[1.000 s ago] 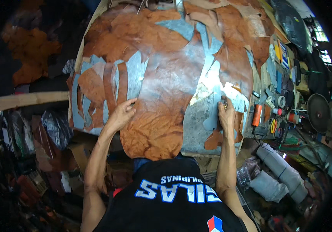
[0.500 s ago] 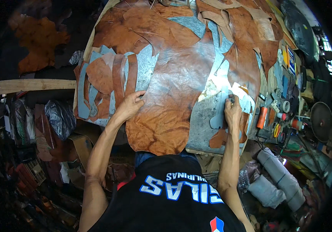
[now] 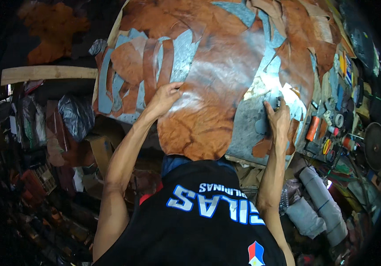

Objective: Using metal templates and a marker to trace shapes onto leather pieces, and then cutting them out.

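Observation:
A large brown leather hide (image 3: 221, 75), glossy and mottled, lies over the middle of the table. Its rounded near end reaches past the front edge toward my body. My left hand (image 3: 164, 99) is at the hide's left edge, thumb and fingers pinched on it. On the right, past the hide's other edge, my right hand (image 3: 280, 117) is curled above the grey metal-like tabletop (image 3: 248, 122), its thumb held out. A small dark, partly shiny object (image 3: 278, 103) sits in those fingers, too hidden to name. Brown leather scraps (image 3: 261, 147) lie beside that hand.
Leather strips and offcuts (image 3: 128, 64) cover the table's left side. More hide pieces (image 3: 306, 57) lie at the far right. An orange cylinder (image 3: 313, 128), tape rolls and small tools crowd the right edge. A wooden plank (image 3: 48, 74) juts out left. Wrapped rolls (image 3: 319, 190) stand low right.
The whole scene has shifted up and to the right in the view. My left hand keeps its place on the hide's edge. My right thumb now sticks out farther from the fingers.

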A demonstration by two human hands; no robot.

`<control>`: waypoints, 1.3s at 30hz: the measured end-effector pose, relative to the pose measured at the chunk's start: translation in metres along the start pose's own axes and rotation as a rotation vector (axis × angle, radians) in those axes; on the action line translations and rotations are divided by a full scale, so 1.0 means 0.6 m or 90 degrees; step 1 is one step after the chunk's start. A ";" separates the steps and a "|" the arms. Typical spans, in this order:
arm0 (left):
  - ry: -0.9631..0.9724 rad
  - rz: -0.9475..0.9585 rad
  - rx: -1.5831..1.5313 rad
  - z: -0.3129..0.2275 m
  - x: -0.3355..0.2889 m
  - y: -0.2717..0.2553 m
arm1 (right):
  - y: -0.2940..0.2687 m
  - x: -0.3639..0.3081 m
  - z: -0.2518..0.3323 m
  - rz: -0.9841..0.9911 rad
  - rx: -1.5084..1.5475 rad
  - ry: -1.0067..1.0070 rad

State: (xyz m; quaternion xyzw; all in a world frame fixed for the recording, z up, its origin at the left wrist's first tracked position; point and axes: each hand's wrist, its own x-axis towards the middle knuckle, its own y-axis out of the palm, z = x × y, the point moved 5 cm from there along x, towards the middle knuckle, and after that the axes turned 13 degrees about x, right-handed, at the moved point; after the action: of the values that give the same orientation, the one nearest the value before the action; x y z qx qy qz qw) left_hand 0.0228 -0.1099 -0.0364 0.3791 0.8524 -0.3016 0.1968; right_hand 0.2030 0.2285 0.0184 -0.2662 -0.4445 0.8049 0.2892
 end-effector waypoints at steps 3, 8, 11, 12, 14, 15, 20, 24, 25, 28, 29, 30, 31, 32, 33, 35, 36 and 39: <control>-0.006 -0.029 -0.048 -0.019 0.007 0.019 | -0.001 -0.005 0.007 0.025 -0.050 0.031; 0.052 -0.079 -0.209 -0.039 0.048 0.073 | 0.018 0.012 -0.004 0.056 0.024 0.029; 0.064 -0.058 -0.200 -0.038 0.046 0.083 | 0.023 0.015 -0.009 0.054 0.088 0.054; 0.119 -0.095 -0.030 -0.043 0.032 0.064 | 0.022 0.016 -0.009 0.056 0.111 0.067; 0.129 -0.093 0.104 -0.050 0.002 0.034 | 0.013 0.015 -0.008 0.043 0.147 0.053; 0.130 -0.090 0.105 -0.051 -0.007 0.028 | 0.003 0.016 -0.013 0.041 0.146 0.056; 0.061 -0.067 0.171 -0.041 -0.030 0.033 | -0.056 0.011 0.008 0.082 0.305 0.152; 0.214 -0.155 0.244 -0.045 -0.044 0.042 | -0.100 -0.008 0.035 -0.029 0.322 0.077; 0.269 -0.172 0.259 -0.051 -0.054 0.048 | -0.106 -0.012 0.034 -0.068 0.328 0.034; 0.265 -0.134 0.271 -0.041 -0.076 0.085 | -0.100 -0.028 0.037 -0.041 0.268 -0.010; 0.269 -0.119 0.287 -0.042 -0.085 0.092 | -0.096 -0.036 0.040 -0.046 0.242 0.006; 0.267 -0.123 0.278 -0.036 -0.091 0.100 | -0.096 -0.042 0.043 -0.068 0.202 0.008; 0.266 -0.125 0.268 -0.032 -0.096 0.108 | -0.102 -0.046 0.044 -0.089 0.161 0.009; 0.256 -0.130 0.280 -0.033 -0.100 0.112 | -0.113 -0.049 0.049 -0.122 0.111 -0.017; 0.247 -0.133 0.285 -0.032 -0.103 0.109 | -0.119 -0.051 0.043 -0.149 0.091 -0.034; 0.210 -0.080 0.343 -0.038 -0.103 0.105 | -0.138 -0.053 0.044 -0.200 0.161 -0.047; 0.178 -0.059 0.340 -0.036 -0.107 0.094 | -0.141 -0.055 0.042 -0.215 0.220 -0.015; 0.194 -0.195 0.511 -0.061 -0.111 0.017 | -0.156 -0.062 0.054 -0.205 0.463 0.059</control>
State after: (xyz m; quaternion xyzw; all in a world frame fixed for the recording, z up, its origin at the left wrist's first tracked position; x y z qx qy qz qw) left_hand 0.0688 -0.1153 0.0246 0.3347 0.7336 -0.5746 -0.1401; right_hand 0.2279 0.2249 0.1214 -0.1096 -0.1527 0.8413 0.5069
